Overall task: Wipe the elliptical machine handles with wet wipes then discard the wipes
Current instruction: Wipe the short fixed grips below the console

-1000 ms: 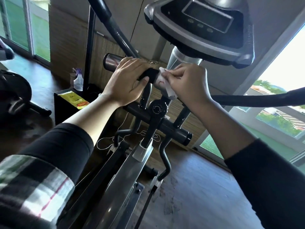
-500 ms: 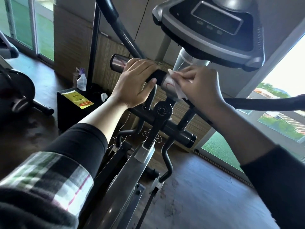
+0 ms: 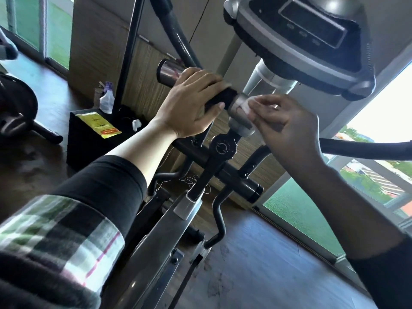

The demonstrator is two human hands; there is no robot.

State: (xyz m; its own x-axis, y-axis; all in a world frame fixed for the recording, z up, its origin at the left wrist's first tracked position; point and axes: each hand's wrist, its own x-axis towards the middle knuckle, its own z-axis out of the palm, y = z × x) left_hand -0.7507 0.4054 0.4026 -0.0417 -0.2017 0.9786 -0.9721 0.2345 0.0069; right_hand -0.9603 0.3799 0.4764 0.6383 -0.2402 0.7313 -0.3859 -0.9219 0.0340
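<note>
We are in the wiping step. Our left hand (image 3: 191,103) has its grip curled round the short handle (image 3: 219,99) below the console (image 3: 307,39), steadying it. Our right hand (image 3: 287,128) pinches the wet wipe (image 3: 246,108) in a narrow grip against the metal collar of that handle, beside the left thumb. We judge the long side handles (image 3: 365,148) not yet done; next we would carry the wipe along them. No bin is in sight.

left hand (image 3: 191,103) gripping handle (image 3: 220,99), wipe (image 3: 246,105) (right)
</note>
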